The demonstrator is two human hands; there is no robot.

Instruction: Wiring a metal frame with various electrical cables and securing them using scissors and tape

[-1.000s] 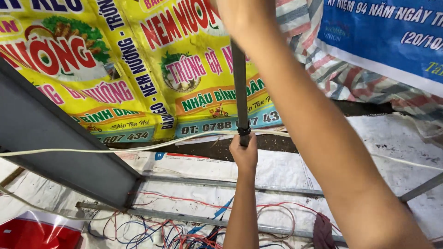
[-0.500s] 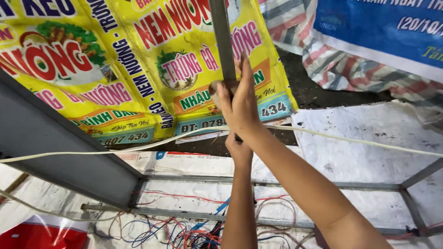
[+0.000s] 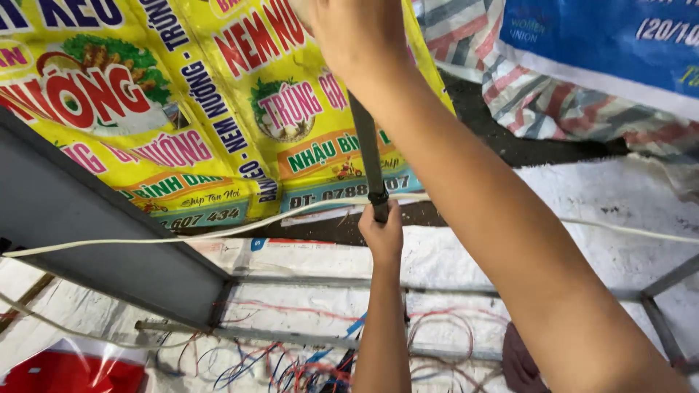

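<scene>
Right hand [image 3: 357,33] cut off by top edge, closed around dark rod [image 3: 368,156]. Left hand [image 3: 381,234] grips rod's lower end, forearm vertical.

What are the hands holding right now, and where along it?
Both grip one dark rod: left hand at its lower end, right hand higher up.

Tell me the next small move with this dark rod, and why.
Probably ease the lower end clear of the white cord first: the right hand grips the dark rod high up, the left hand holds its lower end, and the cord crosses at that grip, so it could snag.
</scene>
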